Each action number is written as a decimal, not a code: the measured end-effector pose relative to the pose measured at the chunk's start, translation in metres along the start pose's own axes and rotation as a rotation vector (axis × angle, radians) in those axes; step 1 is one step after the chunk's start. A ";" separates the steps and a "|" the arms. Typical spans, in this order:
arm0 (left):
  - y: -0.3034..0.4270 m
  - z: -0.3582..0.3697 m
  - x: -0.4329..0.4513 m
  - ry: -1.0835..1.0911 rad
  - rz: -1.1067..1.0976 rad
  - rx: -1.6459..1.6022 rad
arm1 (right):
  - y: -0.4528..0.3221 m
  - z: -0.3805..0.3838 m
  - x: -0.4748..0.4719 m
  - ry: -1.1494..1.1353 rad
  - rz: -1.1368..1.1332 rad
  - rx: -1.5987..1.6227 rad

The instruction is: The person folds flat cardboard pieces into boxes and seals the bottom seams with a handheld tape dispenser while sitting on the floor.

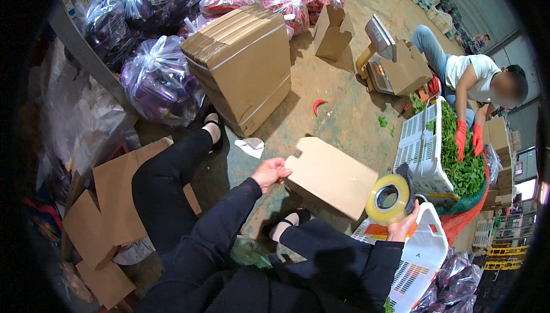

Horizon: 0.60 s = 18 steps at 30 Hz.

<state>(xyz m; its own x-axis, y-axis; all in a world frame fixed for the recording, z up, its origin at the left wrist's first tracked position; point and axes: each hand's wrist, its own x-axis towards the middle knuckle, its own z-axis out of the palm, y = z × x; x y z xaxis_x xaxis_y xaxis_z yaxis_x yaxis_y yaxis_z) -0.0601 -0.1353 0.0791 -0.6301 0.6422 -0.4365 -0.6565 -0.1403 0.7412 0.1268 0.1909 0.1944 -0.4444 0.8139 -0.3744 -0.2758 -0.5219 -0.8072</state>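
A small brown cardboard box is tilted in front of me, above the floor between my feet. The fingers of my left hand pinch its near left corner, beside a notch in the cardboard. In my right hand is a tape dispenser with a large roll of clear yellowish packing tape. The roll is at the box's right end; whether the two touch, I cannot tell. Part of the dispenser is hidden behind the roll.
A strapped stack of flattened cartons stands ahead, near bagged eggplants. A red chili pepper lies on the floor. To the right, a person in red gloves reaches into a white crate of leafy greens beside a scale.
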 end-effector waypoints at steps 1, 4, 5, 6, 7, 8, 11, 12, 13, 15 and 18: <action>0.014 0.008 0.005 0.009 0.055 0.127 | 0.001 0.002 -0.001 -0.016 -0.004 0.011; 0.066 0.033 0.025 0.014 0.380 0.423 | -0.001 0.007 -0.009 -0.046 -0.030 0.037; 0.094 0.051 0.023 0.096 0.556 0.667 | -0.003 0.003 -0.008 -0.031 -0.042 0.037; 0.113 0.060 0.029 0.133 0.619 0.733 | -0.004 0.001 -0.008 -0.025 -0.046 0.039; 0.131 0.065 0.037 0.186 0.805 0.865 | -0.003 -0.001 -0.007 -0.022 -0.046 0.041; 0.148 0.070 0.046 0.238 0.914 0.915 | -0.002 -0.003 -0.005 -0.023 -0.038 0.048; 0.191 0.073 0.066 0.230 1.108 1.042 | 0.001 0.003 -0.009 -0.057 -0.009 0.070; 0.194 0.078 0.070 0.302 1.247 1.012 | -0.002 0.005 -0.013 -0.045 0.007 0.069; 0.197 0.082 0.071 0.374 1.385 0.978 | -0.001 0.005 -0.010 -0.058 0.005 0.062; 0.190 0.074 0.061 0.324 1.196 0.973 | -0.003 0.002 -0.004 -0.074 -0.016 0.057; 0.167 0.025 0.037 0.282 0.960 0.982 | 0.003 0.019 -0.002 -0.003 0.016 0.038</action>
<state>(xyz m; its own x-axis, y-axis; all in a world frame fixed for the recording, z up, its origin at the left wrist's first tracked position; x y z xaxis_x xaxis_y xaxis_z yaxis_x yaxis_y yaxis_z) -0.1826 -0.1162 0.2001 -0.7997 0.4107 0.4380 0.5531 0.2202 0.8035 0.1110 0.1826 0.2011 -0.4512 0.8049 -0.3854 -0.3005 -0.5437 -0.7836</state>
